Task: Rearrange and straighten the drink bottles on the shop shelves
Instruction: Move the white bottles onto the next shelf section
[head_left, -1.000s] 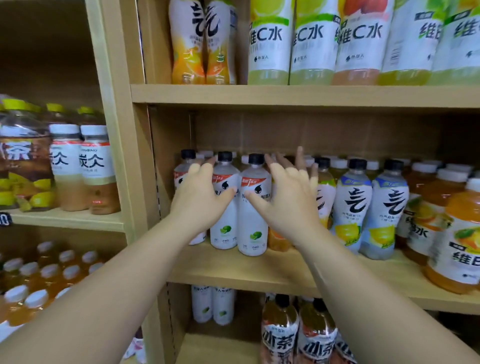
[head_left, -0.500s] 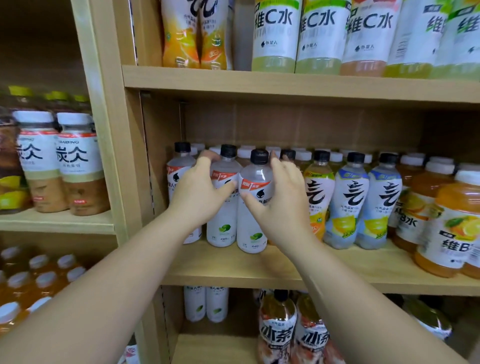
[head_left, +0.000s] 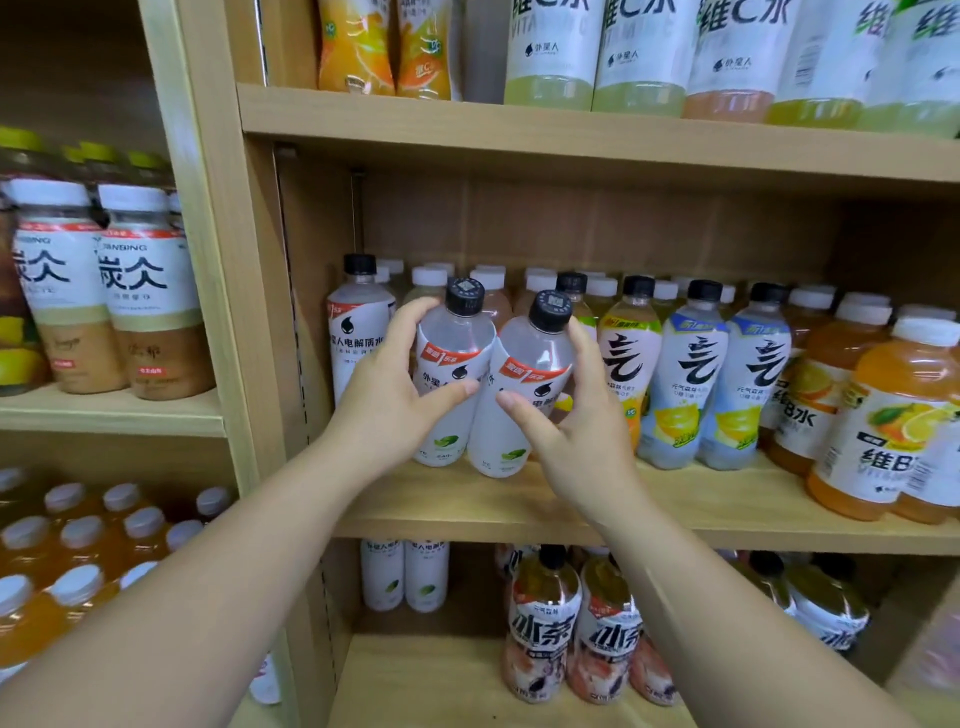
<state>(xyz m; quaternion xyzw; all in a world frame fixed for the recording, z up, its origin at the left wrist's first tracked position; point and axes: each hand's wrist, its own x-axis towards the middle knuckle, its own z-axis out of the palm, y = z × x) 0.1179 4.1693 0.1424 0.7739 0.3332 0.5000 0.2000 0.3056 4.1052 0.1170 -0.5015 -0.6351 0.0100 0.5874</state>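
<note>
Two clear white-labelled bottles with black caps stand at the front of the middle shelf (head_left: 727, 514), both tilted towards me. My left hand (head_left: 395, 395) grips the left bottle (head_left: 454, 343), fingers behind it and thumb across its label. My right hand (head_left: 576, 431) grips the right bottle (head_left: 535, 353), thumb on the label and fingers round its far side. A third bottle of the same kind (head_left: 358, 332) stands upright against the left shelf wall.
Right of my hands stand yellow and blue labelled bottles (head_left: 691, 374), then orange juice bottles (head_left: 893, 415). White-capped bottles fill the row behind. A wooden upright (head_left: 208, 260) divides off the left bay with tea bottles (head_left: 140, 291). Shelves above and below hold more drinks.
Both hands have closed round the two front bottles and tipped their tops towards me. The view has drawn closer to the shelf.
</note>
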